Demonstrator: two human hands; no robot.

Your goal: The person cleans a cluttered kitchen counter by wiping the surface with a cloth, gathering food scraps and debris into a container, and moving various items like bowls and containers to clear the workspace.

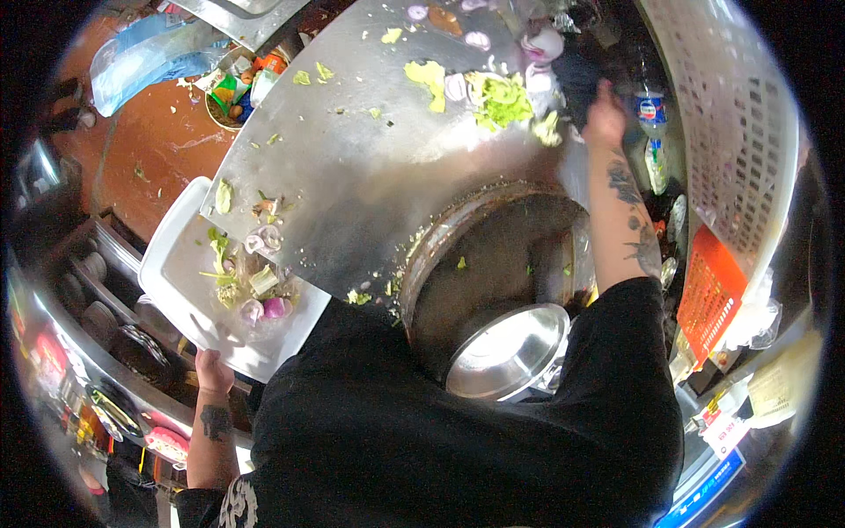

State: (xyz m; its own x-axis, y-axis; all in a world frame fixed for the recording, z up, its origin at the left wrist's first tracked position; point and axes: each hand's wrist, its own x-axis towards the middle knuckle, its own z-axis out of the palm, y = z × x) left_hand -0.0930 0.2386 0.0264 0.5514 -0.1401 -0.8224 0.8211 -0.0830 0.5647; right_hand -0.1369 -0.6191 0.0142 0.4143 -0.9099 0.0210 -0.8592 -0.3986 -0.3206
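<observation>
My left hand [214,373] grips the rim of a white plastic tub [178,264] held under the corner of the steel worktop [330,171]. Inside the tub lie red onion pieces [274,307], green scraps and a pale chunk of stalk. Over the far right of the worktop, my right hand [605,122] is blurred beside a dark shape; whether it holds anything cannot be told. Left of that hand lie light-green leaf scraps [504,99], a piece of red onion [542,45] and onion slices. Smaller scraps [224,197] are scattered toward the tub.
A round chopping block [488,264] stands close to my body, with a shiny metal bowl [508,353] at its near side. A white perforated basket [733,125], a bottle [650,109] and an orange basket [709,297] line the right. A filled waste bin [231,99] is on the left floor.
</observation>
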